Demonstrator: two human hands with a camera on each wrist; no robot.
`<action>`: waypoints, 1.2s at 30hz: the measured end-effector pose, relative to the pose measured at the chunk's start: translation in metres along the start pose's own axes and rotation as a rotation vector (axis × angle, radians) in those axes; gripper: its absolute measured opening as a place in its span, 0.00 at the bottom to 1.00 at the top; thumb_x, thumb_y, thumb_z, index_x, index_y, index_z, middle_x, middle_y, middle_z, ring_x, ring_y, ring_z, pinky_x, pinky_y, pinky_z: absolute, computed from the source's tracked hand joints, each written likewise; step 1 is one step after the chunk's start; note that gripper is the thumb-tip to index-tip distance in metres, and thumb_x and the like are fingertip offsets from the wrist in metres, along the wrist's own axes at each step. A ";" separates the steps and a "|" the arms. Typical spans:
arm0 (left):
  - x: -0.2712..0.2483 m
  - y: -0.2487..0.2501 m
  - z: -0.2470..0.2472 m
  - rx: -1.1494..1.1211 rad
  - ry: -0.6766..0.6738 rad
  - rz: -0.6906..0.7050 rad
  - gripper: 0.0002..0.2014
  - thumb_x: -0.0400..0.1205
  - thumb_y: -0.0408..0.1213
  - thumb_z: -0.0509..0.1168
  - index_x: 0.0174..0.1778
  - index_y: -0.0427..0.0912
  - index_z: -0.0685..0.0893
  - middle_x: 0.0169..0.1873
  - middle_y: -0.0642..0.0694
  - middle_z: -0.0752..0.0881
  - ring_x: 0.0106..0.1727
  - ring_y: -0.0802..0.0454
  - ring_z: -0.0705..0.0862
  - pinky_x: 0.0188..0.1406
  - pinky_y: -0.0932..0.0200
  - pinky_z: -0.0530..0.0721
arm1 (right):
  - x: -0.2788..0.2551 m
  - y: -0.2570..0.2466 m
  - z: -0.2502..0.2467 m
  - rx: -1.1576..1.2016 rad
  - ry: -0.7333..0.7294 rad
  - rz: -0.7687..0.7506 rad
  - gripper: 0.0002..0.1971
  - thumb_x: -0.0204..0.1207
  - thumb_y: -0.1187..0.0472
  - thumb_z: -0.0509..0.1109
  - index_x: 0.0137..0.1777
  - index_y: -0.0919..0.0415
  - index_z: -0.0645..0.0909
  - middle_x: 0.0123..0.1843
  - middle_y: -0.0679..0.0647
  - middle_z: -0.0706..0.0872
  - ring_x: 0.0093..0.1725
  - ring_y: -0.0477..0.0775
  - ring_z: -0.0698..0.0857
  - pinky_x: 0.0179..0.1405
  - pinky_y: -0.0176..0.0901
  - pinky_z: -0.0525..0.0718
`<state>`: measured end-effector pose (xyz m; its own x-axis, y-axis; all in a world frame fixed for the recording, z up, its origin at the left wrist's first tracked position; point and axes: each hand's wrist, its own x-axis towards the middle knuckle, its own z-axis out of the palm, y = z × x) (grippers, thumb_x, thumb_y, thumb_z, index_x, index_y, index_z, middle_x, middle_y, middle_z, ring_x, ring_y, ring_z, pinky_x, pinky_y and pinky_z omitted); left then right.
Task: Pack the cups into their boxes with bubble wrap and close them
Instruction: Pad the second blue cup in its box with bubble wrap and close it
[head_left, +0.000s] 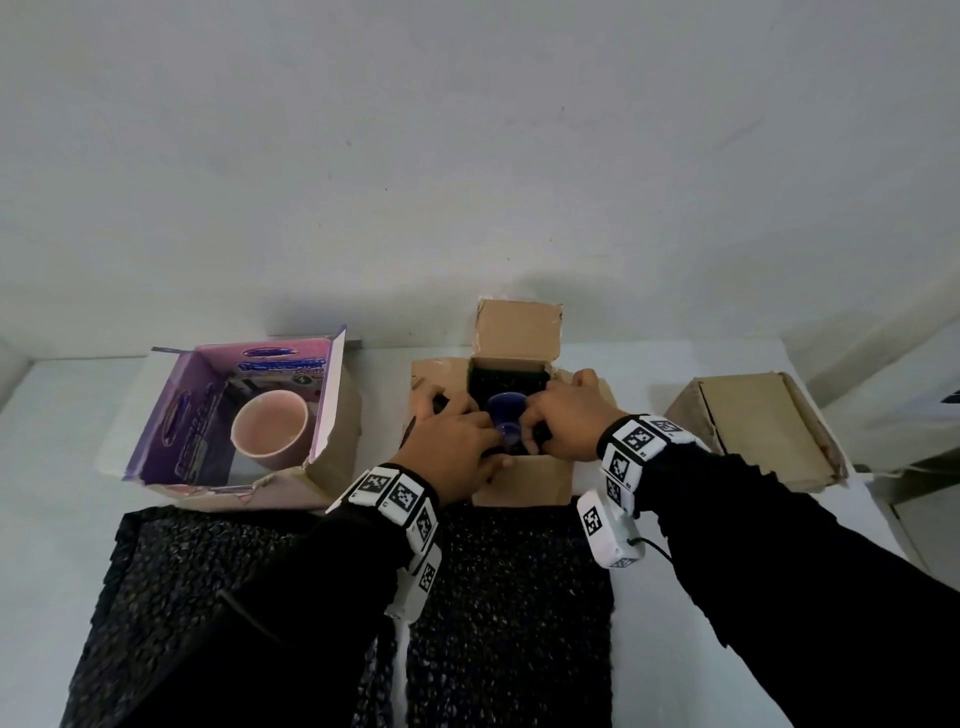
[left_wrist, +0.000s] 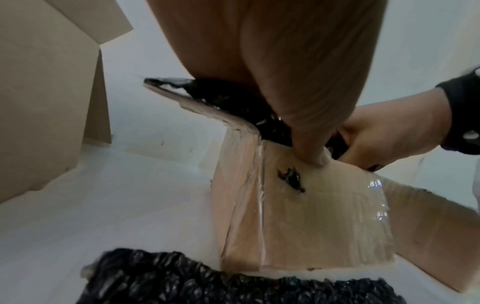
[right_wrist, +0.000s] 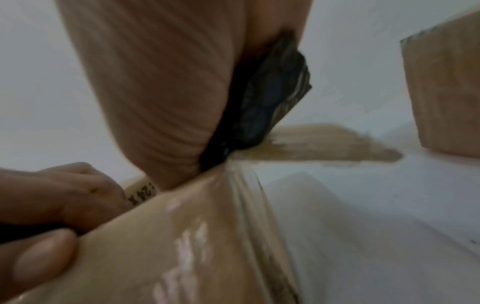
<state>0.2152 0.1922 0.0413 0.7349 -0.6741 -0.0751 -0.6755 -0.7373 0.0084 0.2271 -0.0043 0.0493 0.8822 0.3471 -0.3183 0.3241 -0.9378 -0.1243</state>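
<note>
Blue cup (head_left: 505, 422) sits inverted, axis upright, in wrap-lined middle box (head_left: 524, 480) on counter (head_left: 62, 415), between left hand (head_left: 451, 451) and right hand (head_left: 567, 422), both gripping black bubble wrap (head_left: 506, 382) at the rim.

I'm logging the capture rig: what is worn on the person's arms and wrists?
Both arms wear black long sleeves. Each wrist carries a band of white blocks printed with black square markers: left wrist band, right wrist band. A black cable leaves the right unit.
</note>
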 end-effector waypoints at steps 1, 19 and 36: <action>0.000 0.000 0.000 0.015 0.013 0.013 0.17 0.83 0.59 0.55 0.53 0.59 0.87 0.50 0.58 0.85 0.63 0.49 0.75 0.69 0.37 0.49 | -0.002 0.002 0.001 0.029 -0.017 -0.004 0.08 0.67 0.58 0.67 0.32 0.42 0.78 0.44 0.43 0.85 0.52 0.49 0.74 0.53 0.54 0.61; 0.002 0.003 -0.002 0.053 0.032 -0.012 0.21 0.83 0.60 0.50 0.52 0.56 0.86 0.48 0.57 0.86 0.65 0.49 0.75 0.75 0.35 0.39 | -0.017 -0.005 -0.002 -0.044 -0.032 0.064 0.18 0.77 0.43 0.56 0.52 0.50 0.84 0.55 0.46 0.74 0.64 0.55 0.65 0.63 0.55 0.59; 0.004 -0.001 -0.004 -0.105 0.064 -0.193 0.13 0.84 0.47 0.60 0.54 0.49 0.88 0.55 0.51 0.81 0.61 0.47 0.73 0.58 0.54 0.75 | -0.020 -0.013 -0.006 -0.206 0.276 0.178 0.07 0.73 0.57 0.66 0.45 0.51 0.86 0.49 0.50 0.85 0.59 0.56 0.74 0.55 0.52 0.71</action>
<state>0.2187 0.1902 0.0452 0.8543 -0.5193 -0.0222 -0.5147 -0.8511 0.1035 0.2077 0.0009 0.0626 0.9805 0.1901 -0.0494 0.1945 -0.9747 0.1103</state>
